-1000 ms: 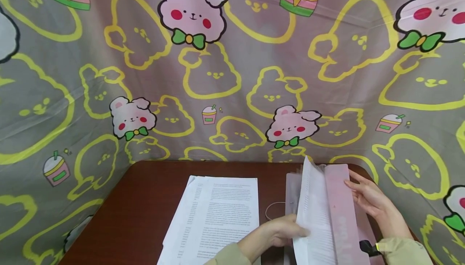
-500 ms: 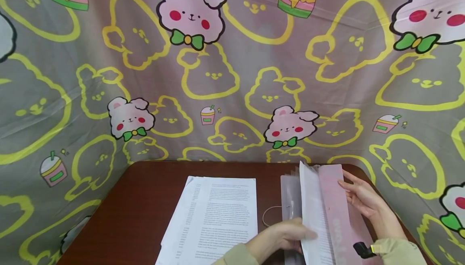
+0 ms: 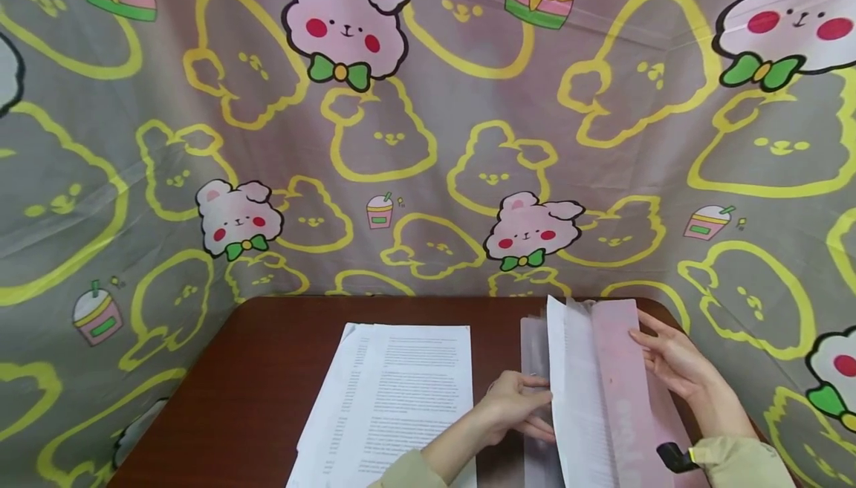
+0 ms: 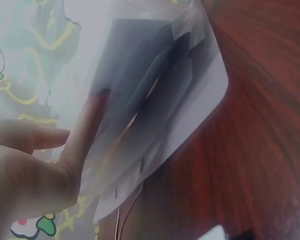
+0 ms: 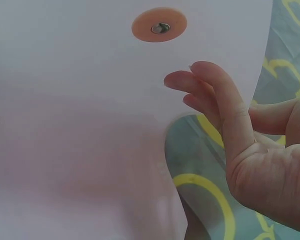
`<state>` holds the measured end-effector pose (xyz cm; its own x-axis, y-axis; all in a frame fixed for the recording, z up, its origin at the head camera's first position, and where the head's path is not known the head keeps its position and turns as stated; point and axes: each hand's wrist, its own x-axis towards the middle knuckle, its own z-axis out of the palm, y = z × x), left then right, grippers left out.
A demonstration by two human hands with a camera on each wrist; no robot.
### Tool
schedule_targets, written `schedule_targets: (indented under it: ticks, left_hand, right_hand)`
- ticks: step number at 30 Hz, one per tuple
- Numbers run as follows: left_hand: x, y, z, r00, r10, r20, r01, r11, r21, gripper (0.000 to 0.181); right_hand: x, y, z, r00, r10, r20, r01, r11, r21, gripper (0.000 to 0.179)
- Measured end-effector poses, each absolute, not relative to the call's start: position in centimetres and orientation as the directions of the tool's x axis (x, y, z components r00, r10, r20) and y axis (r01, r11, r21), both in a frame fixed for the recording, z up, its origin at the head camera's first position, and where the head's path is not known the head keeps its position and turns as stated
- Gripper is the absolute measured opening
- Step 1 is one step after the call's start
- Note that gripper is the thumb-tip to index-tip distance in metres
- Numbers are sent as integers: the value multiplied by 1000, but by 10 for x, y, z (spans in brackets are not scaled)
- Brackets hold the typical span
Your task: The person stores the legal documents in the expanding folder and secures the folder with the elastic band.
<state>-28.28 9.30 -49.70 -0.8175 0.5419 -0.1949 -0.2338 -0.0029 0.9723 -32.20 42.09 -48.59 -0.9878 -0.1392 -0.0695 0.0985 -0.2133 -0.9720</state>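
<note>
A pink file folder (image 3: pixel 618 376) stands fanned out at the table's right side, with white printed sheets (image 3: pixel 580 391) upright in it. My right hand (image 3: pixel 682 362) pinches the edge of its pink cover, fingers on one face and thumb on the other in the right wrist view. A round orange button (image 5: pixel 159 25) with a metal centre is set in that cover (image 5: pixel 90 125). At the left side of the sheets, my left hand (image 3: pixel 504 410) has its fingers stretched out against their edge. In the left wrist view a finger goes behind a translucent divider (image 4: pixel 145 90).
A loosely squared stack of printed paper (image 3: pixel 421 391) lies on the dark red table (image 3: pixel 261 391), left of the folder. A thin cord (image 4: pixel 121 215) hangs from the divider. Patterned cloth (image 3: pixel 428 139) hangs behind and at both sides.
My left hand's fingers have drawn back from over the face of the sheets to their left edge and spread. My right hand keeps its grip on the pink cover.
</note>
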Motion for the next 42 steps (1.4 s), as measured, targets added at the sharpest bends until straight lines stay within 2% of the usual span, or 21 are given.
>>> schedule_targets:
  ticks: [2,4,8,12,17,21,28,32,35,38,39,42]
  left_hand:
    - [-281,93,-497,-840,516,-168,-213,-29,977,40]
    - [-279,94,-497,-858,490,-152,-198,-43,979,40]
    - [-276,99,-498,-879,457,-135,-182,-61,981,42]
    - [-275,107,-498,-886,446,-130,-164,-39,986,40]
    - [-274,117,-499,-922,373,-101,-99,25,995,32]
    - [-277,123,-502,-948,316,-47,-31,55,998,26]
    - [-279,128,-508,-948,315,-39,-23,54,998,24]
    - [-281,108,-507,-915,398,-61,-53,31,998,27]
    - [-284,84,-503,-886,458,-66,-71,6,997,31]
    - [-292,51,-498,-890,454,-36,-24,33,999,34]
    - [-295,39,-497,-896,443,-20,5,55,998,35]
    - [-306,-1,-493,-921,389,21,89,156,984,40]
  right_hand:
    - [-322,421,-486,-987,-142,-81,109,-206,-972,65]
    - [-323,421,-486,-985,-155,-78,111,-213,-971,62]
    - [-323,421,-489,-983,-174,-60,103,-249,-963,43]
    - [-322,421,-491,-984,-168,-55,96,-245,-965,52]
    - [-322,421,-494,-984,-172,-42,86,-257,-963,42]
    - [-321,417,-495,-984,-177,-24,69,-252,-965,44]
    - [-322,408,-495,-986,-163,-32,66,-202,-977,46]
    - [-318,411,-493,-988,-131,-80,98,-136,-986,73]
    - [-314,418,-493,-988,-119,-94,108,-122,-987,68]
    - [-314,423,-495,-987,-147,-57,83,-175,-981,46]
    - [-314,424,-496,-986,-163,-41,73,-196,-978,44]
    - [-316,428,-496,-976,-218,5,51,-252,-966,50]
